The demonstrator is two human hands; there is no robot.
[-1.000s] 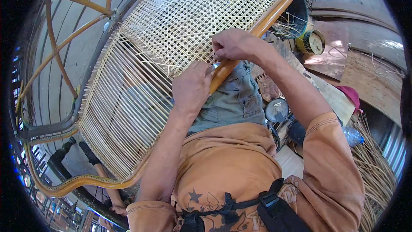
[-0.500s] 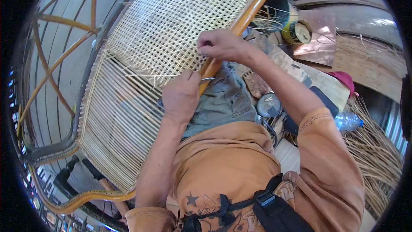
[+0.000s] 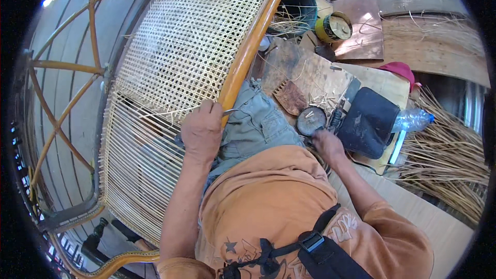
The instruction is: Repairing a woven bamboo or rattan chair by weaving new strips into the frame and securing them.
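A rattan chair frame [image 3: 253,41] lies across my lap, its upper part filled with woven cane mesh [image 3: 196,36], its lower part with bare parallel strands [image 3: 134,160]. My left hand [image 3: 201,129] rests at the edge of the weave, closed on a thin metal tool [image 3: 229,111] beside the orange rail. My right hand [image 3: 326,143] has dropped to the wooden board at my right, fingers curled next to a small round dish [image 3: 311,120]. I cannot see what it holds.
A black pouch [image 3: 369,121], a plastic bottle [image 3: 413,120], a yellow tape roll [image 3: 333,27] and a dark bucket [image 3: 297,0] lie to the right. Bundles of cane strips [image 3: 449,160] spread at the far right. A pink cap [image 3: 398,70] sits behind the pouch.
My right hand left the chair rail and moved down right to the board near the round dish. My left hand stayed at the weave edge.
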